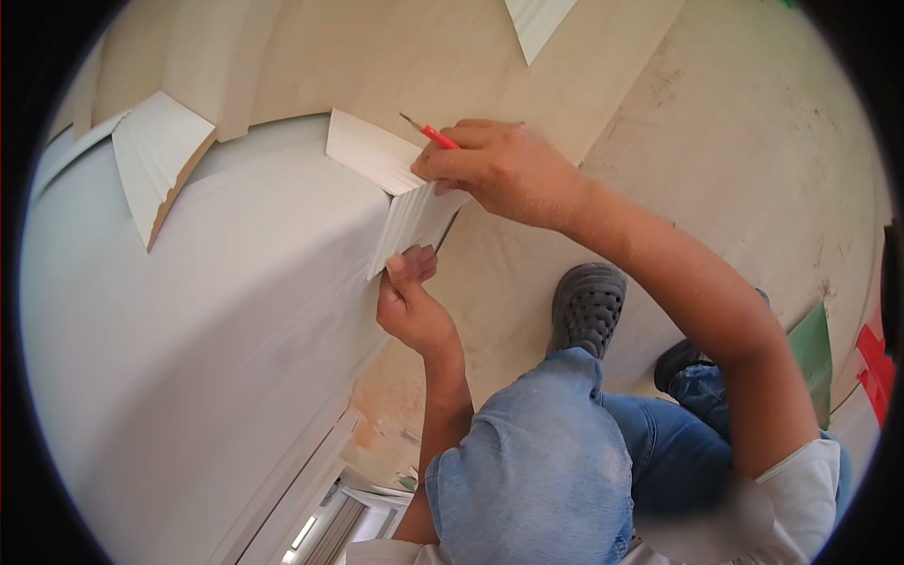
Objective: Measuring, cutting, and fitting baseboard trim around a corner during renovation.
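Two short pieces of white ridged moulding meet at an angle on the corner of a large pale panel. My left hand grips the lower moulding piece by its near end, thumb on the edge and fingers behind. Between the fingers of my right hand is a red pencil, its dark point aimed up and left. That hand also rests over the joint, with fingertips against the upper moulding piece and near the top of the lower one. Part of the joint is hidden by the fingers.
Another angled moulding offcut lies on the panel at the left. A pointed white piece sits at the far edge. My grey clog stands on the dusty floor; green and red sheets are at the right.
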Available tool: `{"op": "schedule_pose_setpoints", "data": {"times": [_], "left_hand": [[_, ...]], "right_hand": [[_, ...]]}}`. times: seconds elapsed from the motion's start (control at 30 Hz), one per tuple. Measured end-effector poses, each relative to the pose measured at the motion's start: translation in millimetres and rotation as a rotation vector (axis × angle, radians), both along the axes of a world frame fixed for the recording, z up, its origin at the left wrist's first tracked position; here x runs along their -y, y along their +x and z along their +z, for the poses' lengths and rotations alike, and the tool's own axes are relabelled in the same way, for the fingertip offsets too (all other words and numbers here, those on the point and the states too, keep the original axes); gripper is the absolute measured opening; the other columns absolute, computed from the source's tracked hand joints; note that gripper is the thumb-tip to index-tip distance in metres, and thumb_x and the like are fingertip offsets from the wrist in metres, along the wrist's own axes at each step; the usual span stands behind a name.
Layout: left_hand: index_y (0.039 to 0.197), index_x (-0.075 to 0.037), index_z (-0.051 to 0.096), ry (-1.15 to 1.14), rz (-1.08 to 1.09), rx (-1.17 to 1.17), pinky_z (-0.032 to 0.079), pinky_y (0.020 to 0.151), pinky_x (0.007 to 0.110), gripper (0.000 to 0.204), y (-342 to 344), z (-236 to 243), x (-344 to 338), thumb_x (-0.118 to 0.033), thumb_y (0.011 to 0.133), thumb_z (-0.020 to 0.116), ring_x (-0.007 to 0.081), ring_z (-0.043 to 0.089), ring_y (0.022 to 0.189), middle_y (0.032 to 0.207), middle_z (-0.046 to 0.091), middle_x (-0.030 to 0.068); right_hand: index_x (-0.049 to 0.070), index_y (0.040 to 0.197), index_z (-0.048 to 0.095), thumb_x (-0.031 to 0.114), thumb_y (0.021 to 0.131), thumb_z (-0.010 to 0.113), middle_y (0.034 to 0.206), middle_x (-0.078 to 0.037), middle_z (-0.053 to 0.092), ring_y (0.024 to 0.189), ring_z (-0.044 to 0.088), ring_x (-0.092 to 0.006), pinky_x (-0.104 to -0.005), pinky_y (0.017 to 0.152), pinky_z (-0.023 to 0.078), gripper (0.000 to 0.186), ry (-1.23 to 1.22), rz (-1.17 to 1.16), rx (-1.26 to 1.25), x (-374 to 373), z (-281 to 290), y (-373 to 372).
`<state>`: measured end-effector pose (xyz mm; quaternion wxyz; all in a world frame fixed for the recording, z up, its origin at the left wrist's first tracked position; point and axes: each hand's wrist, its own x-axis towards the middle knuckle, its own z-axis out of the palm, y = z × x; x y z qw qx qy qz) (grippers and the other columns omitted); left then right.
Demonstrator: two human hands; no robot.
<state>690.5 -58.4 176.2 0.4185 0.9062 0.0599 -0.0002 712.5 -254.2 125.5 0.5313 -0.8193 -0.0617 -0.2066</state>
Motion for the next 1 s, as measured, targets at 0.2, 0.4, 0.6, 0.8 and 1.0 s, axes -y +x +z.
{"op": "schedule_pose_setpoints", "data": {"times": [0.2, 0.4, 0.6, 0.8, 1.0], "left_hand": [[0.121, 0.017, 0.064, -0.050, -0.058, -0.250, 0.060, 0.083, 0.038, 0.081, 9.9, 9.9, -10.7, -0.059, 0.108, 0.040, 0.0320, 0.074, 0.092, 0.106, 0.074, 0.0267], [0.128, 0.022, 0.057, -0.106, -0.092, -0.310, 0.058, 0.092, 0.040, 0.097, 11.4, 14.0, -13.6, -0.070, 0.104, 0.038, 0.0359, 0.072, 0.106, 0.118, 0.069, 0.0326], [0.122, 0.017, 0.064, -0.065, -0.066, -0.292, 0.057, 0.091, 0.040, 0.084, 8.6, 9.6, -7.6, -0.062, 0.107, 0.038, 0.0321, 0.072, 0.105, 0.114, 0.072, 0.0264], [0.113, 0.015, 0.069, 0.138, -0.153, -0.166, 0.059, 0.086, 0.038, 0.082, 8.9, 4.0, -11.3, -0.058, 0.110, 0.032, 0.0304, 0.074, 0.094, 0.103, 0.076, 0.0243], [0.109, 0.013, 0.072, 0.237, -0.157, -0.167, 0.059, 0.084, 0.039, 0.079, 11.2, 3.5, -16.8, -0.056, 0.110, 0.033, 0.0310, 0.074, 0.091, 0.101, 0.076, 0.0236]], "right_hand": [[0.009, 0.101, 0.074, 0.007, 0.084, 0.076, 0.098, -0.007, 0.075, 0.090, 0.071, -0.0264, -0.0401, 0.077, 0.054, 0.018, 0.304, 0.125, -0.203, 11.9, 5.9, 11.8], [0.008, 0.107, 0.075, 0.011, 0.084, 0.078, 0.099, -0.008, 0.075, 0.091, 0.072, -0.0216, -0.0362, 0.079, 0.054, 0.023, 0.233, 0.146, -0.249, 15.7, 12.4, 13.5], [0.010, 0.115, 0.073, 0.009, 0.086, 0.075, 0.097, -0.008, 0.074, 0.090, 0.073, -0.0226, -0.0359, 0.079, 0.056, 0.029, -0.041, 0.137, -0.190, 20.1, 10.4, 11.7], [0.012, 0.125, 0.069, 0.008, 0.087, 0.074, 0.101, -0.009, 0.072, 0.089, 0.073, -0.0254, -0.0377, 0.078, 0.057, 0.039, -0.203, 0.184, -0.051, 23.5, 4.3, 13.9], [0.011, 0.126, 0.068, 0.005, 0.082, 0.079, 0.102, -0.011, 0.071, 0.088, 0.071, -0.0288, -0.0393, 0.076, 0.058, 0.046, -0.210, 0.234, -0.028, 25.3, 11.1, 18.5]]}}
